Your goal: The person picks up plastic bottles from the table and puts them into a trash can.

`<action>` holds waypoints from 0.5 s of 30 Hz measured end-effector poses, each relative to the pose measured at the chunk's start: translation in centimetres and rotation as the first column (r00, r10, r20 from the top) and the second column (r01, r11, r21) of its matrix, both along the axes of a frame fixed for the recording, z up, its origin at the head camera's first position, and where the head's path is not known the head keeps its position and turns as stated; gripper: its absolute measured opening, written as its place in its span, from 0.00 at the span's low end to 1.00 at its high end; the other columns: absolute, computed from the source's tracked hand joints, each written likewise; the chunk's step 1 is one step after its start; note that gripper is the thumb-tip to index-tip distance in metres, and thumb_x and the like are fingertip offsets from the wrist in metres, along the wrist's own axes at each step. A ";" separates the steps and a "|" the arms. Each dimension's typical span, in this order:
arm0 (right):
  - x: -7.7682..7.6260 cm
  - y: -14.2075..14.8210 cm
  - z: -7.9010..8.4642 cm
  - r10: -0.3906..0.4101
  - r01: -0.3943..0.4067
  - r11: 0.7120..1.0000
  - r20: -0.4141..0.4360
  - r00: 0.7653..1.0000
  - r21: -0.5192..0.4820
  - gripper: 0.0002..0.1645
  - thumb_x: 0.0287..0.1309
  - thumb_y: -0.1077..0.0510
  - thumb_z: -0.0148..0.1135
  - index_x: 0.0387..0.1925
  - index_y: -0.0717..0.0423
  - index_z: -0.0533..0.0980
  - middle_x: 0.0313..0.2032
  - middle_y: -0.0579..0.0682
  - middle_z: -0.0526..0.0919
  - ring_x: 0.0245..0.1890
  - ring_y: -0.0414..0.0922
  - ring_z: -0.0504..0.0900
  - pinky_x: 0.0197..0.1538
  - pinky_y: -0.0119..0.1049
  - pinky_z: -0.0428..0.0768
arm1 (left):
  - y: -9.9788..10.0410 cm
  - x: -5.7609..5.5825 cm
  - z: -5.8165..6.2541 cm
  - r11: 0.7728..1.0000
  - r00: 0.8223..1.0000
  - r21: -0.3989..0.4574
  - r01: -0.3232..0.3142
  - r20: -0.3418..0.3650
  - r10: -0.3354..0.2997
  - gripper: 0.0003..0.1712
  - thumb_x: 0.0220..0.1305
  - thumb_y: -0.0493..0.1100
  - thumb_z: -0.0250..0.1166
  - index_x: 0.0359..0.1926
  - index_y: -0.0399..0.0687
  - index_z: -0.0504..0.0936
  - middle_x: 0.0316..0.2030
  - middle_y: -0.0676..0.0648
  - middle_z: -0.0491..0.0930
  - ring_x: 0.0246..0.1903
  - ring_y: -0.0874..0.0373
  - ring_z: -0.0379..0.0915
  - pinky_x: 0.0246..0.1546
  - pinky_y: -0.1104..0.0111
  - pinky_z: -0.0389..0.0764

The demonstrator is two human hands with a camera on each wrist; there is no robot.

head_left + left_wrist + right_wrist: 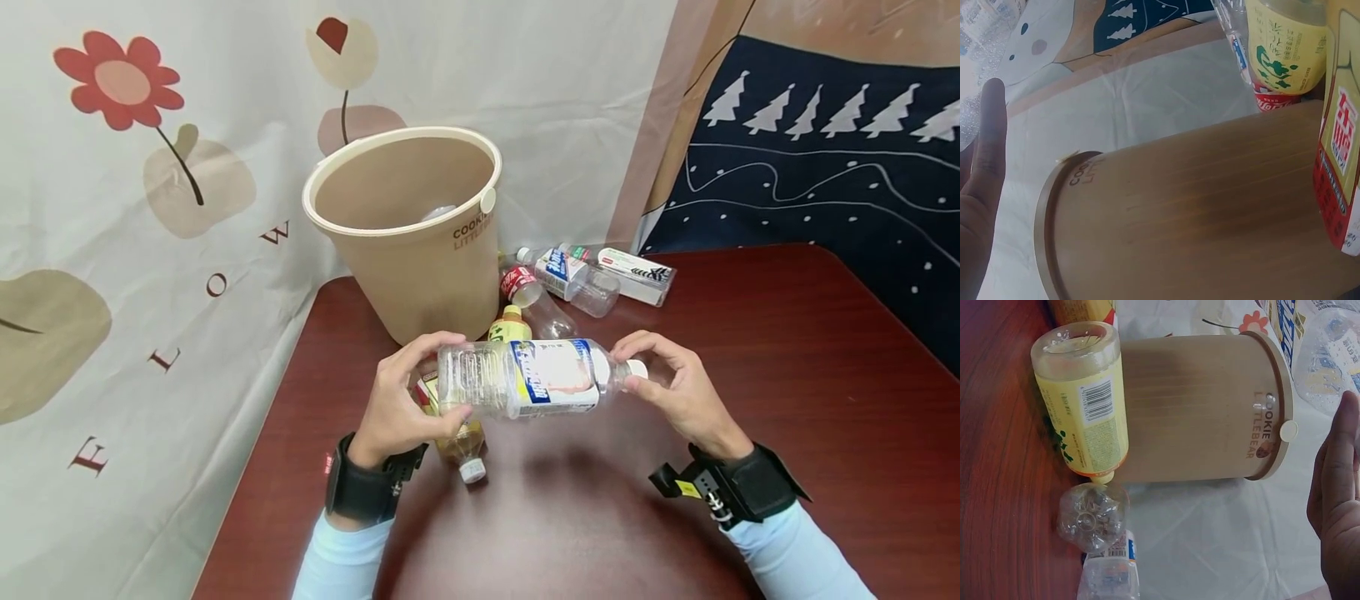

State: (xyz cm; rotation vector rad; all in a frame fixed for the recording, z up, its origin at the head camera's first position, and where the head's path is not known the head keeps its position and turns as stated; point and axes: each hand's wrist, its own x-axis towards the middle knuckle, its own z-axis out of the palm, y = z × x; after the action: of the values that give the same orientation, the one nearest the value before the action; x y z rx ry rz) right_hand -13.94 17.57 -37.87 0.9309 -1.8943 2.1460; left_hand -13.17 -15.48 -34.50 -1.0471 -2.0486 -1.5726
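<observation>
Pale-blue sleeves [345,557] lead up to the clear bottle [558,375] above the tabletop [585,542], left grip [399,402] holding its base, right grip [681,390] pinching its neck; light, even pressure should prevent buckling.

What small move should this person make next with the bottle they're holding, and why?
Probably lift the white-capped clear plastic bottle toward the tall beige bin. The left hand grips its base end and the right hand pinches its neck end; the bottle looks empty, and the bin stands open-topped nearby with something clear inside.
</observation>
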 end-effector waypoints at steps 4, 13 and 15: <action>-0.2 0.1 0.0 0.084 -0.082 0.995 0.038 0.996 -0.061 0.24 0.57 0.79 0.52 0.54 0.62 0.73 0.50 0.51 0.79 0.46 0.41 0.79 0.45 0.27 0.82 | -0.7 0.1 0.3 0.999 1.000 0.037 -0.017 0.017 0.016 0.38 0.34 0.26 0.73 0.54 0.29 0.75 0.45 0.32 0.80 0.40 0.63 0.79 0.35 0.76 0.83; -1.1 0.9 -0.4 0.058 -0.063 0.995 0.069 0.996 0.074 0.27 0.58 0.78 0.54 0.59 0.65 0.68 0.51 0.50 0.79 0.50 0.41 0.82 0.50 0.31 0.83 | -2.7 -0.1 1.7 0.977 0.988 0.153 -0.152 -0.010 0.155 0.38 0.34 0.27 0.69 0.55 0.22 0.73 0.44 0.53 0.82 0.34 0.64 0.78 0.29 0.78 0.80; -1.6 1.4 -0.7 -0.047 0.028 0.984 0.107 0.993 0.173 0.22 0.60 0.75 0.56 0.56 0.64 0.69 0.49 0.45 0.80 0.49 0.38 0.83 0.49 0.28 0.83 | -3.1 -0.3 2.7 0.967 0.980 0.173 -0.188 -0.027 0.196 0.38 0.35 0.28 0.69 0.54 0.22 0.73 0.44 0.52 0.82 0.34 0.63 0.77 0.30 0.78 0.80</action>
State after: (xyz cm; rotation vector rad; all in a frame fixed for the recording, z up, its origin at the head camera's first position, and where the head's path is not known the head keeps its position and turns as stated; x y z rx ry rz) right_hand -15.53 18.93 -38.55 0.8118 -2.1603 2.0798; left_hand -13.44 -18.53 -31.81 -0.7892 -1.8861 -1.5773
